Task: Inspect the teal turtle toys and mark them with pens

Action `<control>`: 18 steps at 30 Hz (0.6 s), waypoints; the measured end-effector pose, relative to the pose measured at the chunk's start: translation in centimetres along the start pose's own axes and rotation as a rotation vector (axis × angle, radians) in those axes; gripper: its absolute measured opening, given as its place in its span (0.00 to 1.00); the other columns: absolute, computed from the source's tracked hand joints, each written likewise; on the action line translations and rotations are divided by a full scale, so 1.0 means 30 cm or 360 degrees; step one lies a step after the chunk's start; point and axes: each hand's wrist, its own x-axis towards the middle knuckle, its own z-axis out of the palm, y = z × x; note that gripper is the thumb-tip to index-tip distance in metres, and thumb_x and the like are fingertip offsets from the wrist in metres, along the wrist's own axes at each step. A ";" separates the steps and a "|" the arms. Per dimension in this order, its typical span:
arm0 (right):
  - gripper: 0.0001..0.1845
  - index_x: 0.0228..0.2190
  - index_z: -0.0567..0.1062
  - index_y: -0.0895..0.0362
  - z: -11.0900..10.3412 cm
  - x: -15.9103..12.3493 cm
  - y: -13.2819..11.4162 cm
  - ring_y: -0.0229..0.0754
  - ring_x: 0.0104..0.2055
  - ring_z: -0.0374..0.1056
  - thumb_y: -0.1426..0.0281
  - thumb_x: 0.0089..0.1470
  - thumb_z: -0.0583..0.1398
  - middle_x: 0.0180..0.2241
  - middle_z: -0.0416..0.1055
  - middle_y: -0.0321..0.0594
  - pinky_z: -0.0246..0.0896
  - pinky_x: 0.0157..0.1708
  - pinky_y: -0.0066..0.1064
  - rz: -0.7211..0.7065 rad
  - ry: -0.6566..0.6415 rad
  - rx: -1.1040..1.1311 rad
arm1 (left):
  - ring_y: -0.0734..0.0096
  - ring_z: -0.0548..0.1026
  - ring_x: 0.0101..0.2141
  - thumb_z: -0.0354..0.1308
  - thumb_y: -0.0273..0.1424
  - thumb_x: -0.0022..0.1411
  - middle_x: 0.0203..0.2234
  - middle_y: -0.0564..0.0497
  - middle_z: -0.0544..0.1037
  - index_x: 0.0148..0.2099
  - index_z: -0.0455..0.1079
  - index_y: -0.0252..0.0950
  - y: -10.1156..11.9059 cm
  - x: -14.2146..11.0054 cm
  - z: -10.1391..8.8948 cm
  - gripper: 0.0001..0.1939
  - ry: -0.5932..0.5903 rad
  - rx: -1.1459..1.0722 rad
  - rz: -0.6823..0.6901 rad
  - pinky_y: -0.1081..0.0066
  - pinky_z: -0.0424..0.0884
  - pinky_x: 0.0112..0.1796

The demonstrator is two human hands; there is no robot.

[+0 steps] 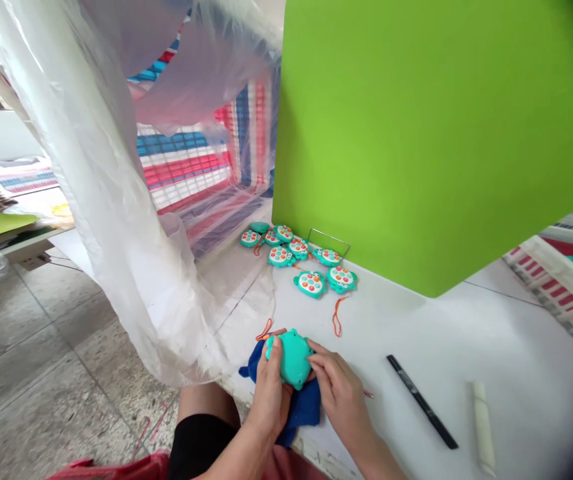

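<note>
My left hand is closed around a turquoise turtle-shaped toy, its plain domed back turned up. My right hand has its fingers pinched together at the toy's right edge. From behind that hand pokes the end of a thin reddish stick, in line with the pinched fingers; its tip is hidden. Beneath both hands lies a dark blue cloth. An orange cord loop shows just beyond the left hand. Several similar turtle toys with coloured round buttons lie farther back on the white table.
A large green panel stands behind the toys, beside a thin wire frame. Right of my hands lie a black marker-like stick and a whitish tube. Translucent plastic sheeting hangs at left. A loose orange cord lies mid-table.
</note>
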 end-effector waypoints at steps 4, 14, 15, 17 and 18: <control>0.09 0.38 0.70 0.55 0.007 -0.001 0.002 0.44 0.42 0.73 0.75 0.60 0.51 0.42 0.75 0.46 0.72 0.39 0.36 0.0006 0.0052 -0.0045 | 0.64 0.75 0.40 0.56 0.42 0.60 0.37 0.47 0.76 0.50 0.65 0.38 0.002 -0.002 0.004 0.20 0.0007 -0.0008 0.0005 0.65 0.71 0.41; 0.09 0.38 0.69 0.55 0.014 -0.013 -0.001 0.43 0.44 0.72 0.76 0.60 0.52 0.44 0.74 0.47 0.71 0.41 0.37 -0.0025 0.0043 -0.0035 | 0.66 0.75 0.37 0.56 0.43 0.60 0.37 0.47 0.76 0.50 0.66 0.37 0.008 -0.006 0.009 0.20 0.0037 0.0018 0.0028 0.67 0.71 0.40; 0.08 0.38 0.70 0.55 0.014 -0.015 -0.001 0.43 0.44 0.72 0.76 0.60 0.52 0.45 0.74 0.47 0.71 0.41 0.37 -0.0038 0.0032 -0.0036 | 0.66 0.75 0.37 0.56 0.43 0.60 0.37 0.47 0.76 0.50 0.66 0.37 0.008 -0.007 0.010 0.20 0.0044 0.0021 0.0033 0.67 0.71 0.40; 0.08 0.37 0.70 0.55 0.015 -0.017 0.001 0.43 0.44 0.72 0.76 0.60 0.52 0.46 0.73 0.47 0.71 0.40 0.36 -0.0053 0.0009 -0.0019 | 0.67 0.75 0.36 0.55 0.43 0.61 0.36 0.47 0.76 0.50 0.66 0.37 0.008 -0.007 0.011 0.20 0.0046 0.0021 0.0029 0.67 0.70 0.40; 0.08 0.37 0.70 0.55 0.016 -0.017 0.001 0.43 0.44 0.72 0.76 0.60 0.52 0.46 0.73 0.47 0.71 0.40 0.36 -0.0044 0.0007 -0.0007 | 0.66 0.75 0.36 0.55 0.43 0.61 0.36 0.47 0.76 0.50 0.65 0.37 0.008 -0.007 0.011 0.20 0.0043 0.0020 0.0024 0.67 0.70 0.40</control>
